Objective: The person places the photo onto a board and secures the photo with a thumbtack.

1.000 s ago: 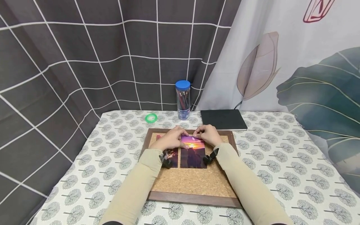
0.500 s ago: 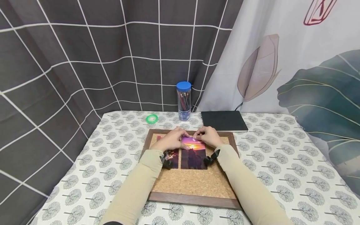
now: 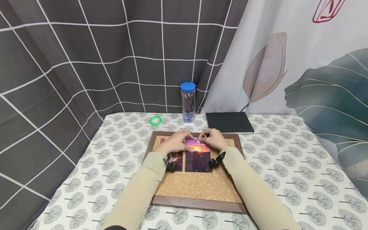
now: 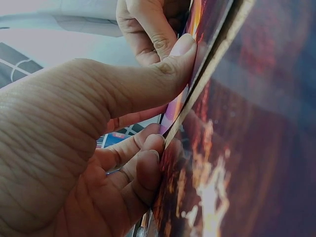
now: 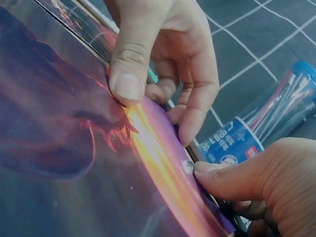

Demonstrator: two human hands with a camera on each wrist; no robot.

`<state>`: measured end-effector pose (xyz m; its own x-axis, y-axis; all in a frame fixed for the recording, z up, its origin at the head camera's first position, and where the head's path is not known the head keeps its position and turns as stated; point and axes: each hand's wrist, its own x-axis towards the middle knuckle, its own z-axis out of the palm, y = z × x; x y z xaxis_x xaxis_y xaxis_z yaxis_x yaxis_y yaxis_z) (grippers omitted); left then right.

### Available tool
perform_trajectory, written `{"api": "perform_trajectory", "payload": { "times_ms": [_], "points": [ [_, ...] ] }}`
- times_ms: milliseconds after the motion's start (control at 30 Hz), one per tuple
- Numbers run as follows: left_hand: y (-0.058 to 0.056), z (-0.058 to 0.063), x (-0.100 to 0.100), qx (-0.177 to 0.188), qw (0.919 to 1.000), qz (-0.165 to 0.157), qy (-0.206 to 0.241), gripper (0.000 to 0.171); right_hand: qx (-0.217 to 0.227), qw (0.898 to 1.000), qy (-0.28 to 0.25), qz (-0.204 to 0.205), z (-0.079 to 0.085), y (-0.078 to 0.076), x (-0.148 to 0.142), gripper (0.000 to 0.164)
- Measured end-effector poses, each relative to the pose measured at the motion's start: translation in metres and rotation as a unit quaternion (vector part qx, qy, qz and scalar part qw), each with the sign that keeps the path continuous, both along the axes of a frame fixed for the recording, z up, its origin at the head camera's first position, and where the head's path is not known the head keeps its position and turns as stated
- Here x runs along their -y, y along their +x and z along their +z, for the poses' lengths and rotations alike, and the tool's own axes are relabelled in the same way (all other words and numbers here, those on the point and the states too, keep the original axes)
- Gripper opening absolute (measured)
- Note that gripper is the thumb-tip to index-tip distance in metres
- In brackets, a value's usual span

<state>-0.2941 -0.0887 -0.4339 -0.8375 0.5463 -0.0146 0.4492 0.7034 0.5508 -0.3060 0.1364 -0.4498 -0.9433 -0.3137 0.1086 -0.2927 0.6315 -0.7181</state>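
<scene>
A sunset photo (image 3: 198,163) lies on a framed corkboard (image 3: 198,187), beside a darker photo (image 3: 177,163) partly covered by my left wrist. My left hand (image 3: 175,142) holds the sunset photo near its upper left, its thumb on the picture and its other fingers at the top edge. At that edge, the print bows up slightly in the right wrist view. My right hand (image 3: 213,139) has its thumb tip against a small shiny pin-like piece (image 5: 188,167) on the photo's purple top strip. The right fingers curl behind the edge, mostly hidden.
Behind the board stand a clear tub of pencils (image 3: 188,103) with a blue lid and a black notebook-like slab (image 3: 230,122). A green tape roll (image 3: 155,120) lies back left. The tree-print tablecloth (image 3: 95,188) surrounds the board, with curtains behind.
Both hands stay at the photo's top edge, and the photos and board keep their places. Only a slight shift of the whole head view shows.
</scene>
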Motion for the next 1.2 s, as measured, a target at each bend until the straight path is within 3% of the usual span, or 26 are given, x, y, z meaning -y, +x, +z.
{"api": "perform_trajectory", "payload": {
  "times_ms": [367,633,867,1200],
  "points": [
    [0.003,-0.001,0.001,0.004,1.0,0.004,-0.002,0.055,0.017,1.0,-0.009,-0.021,-0.001,0.003,0.004,0.014],
    [0.003,-0.001,0.001,0.003,1.0,-0.001,0.004,0.054,0.004,0.999,-0.011,-0.035,0.001,0.003,0.001,0.006],
    [0.004,0.0,0.0,0.0,1.0,-0.006,0.001,0.053,-0.03,0.999,0.017,-0.037,0.0,0.002,-0.005,0.024],
    [0.001,0.003,0.001,0.003,1.0,-0.004,0.002,0.053,-0.02,0.999,0.009,-0.026,0.002,-0.002,-0.008,0.027]
  ]
}}
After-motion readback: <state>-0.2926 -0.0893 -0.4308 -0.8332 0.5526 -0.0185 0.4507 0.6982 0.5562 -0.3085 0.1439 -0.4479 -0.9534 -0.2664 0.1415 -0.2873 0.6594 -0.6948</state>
